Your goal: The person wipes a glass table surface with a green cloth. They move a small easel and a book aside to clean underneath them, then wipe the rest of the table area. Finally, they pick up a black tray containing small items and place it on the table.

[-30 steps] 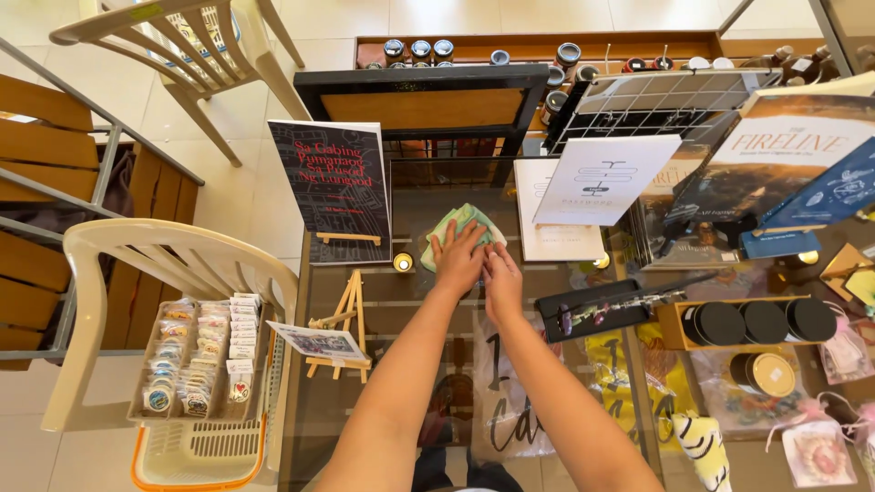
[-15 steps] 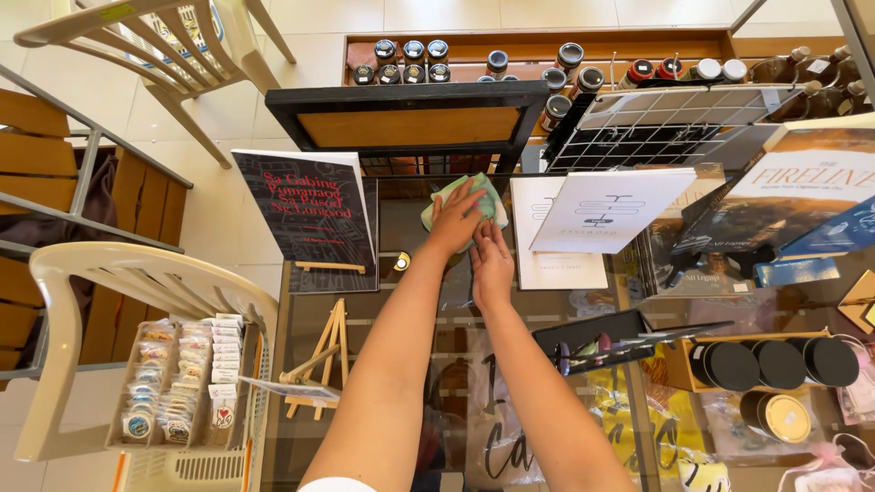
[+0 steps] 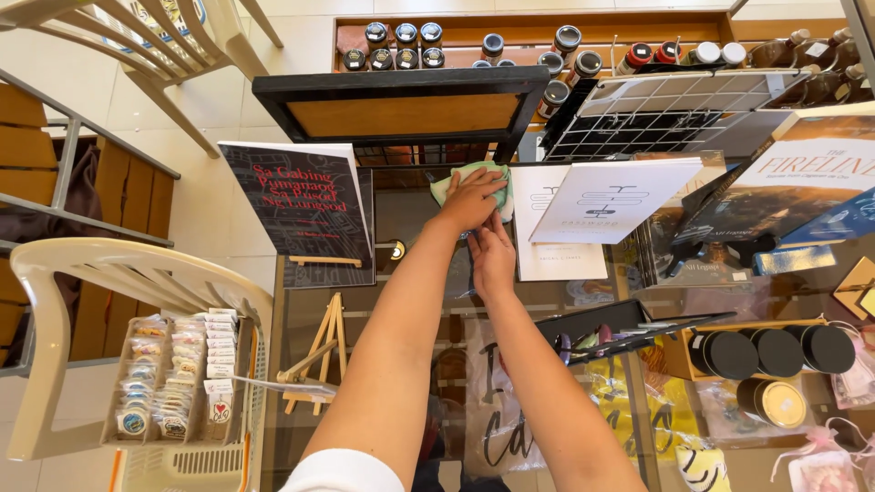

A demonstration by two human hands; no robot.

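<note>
Bright, even daylight all over, shadows soft and short. The glass table point(image 3: 583, 301) throws pale reflections (contents beneath look muddled). Focus is sharp at centre; edges bend with wide-angle distortion, chair point(image 3: 118, 273) and shelf point(image 3: 401, 91) curving.

Bare glass tabletop point(image 3: 410, 301) gives clear passage btwn the dark red-lettered book on its small wooden easel point(image 3: 296, 205) and the white booklets point(image 3: 583, 210). Far side blocked by the black-framed wooden shelf point(image 3: 401, 105); the black pen tray point(image 3: 602, 333) crowds the right.
</note>
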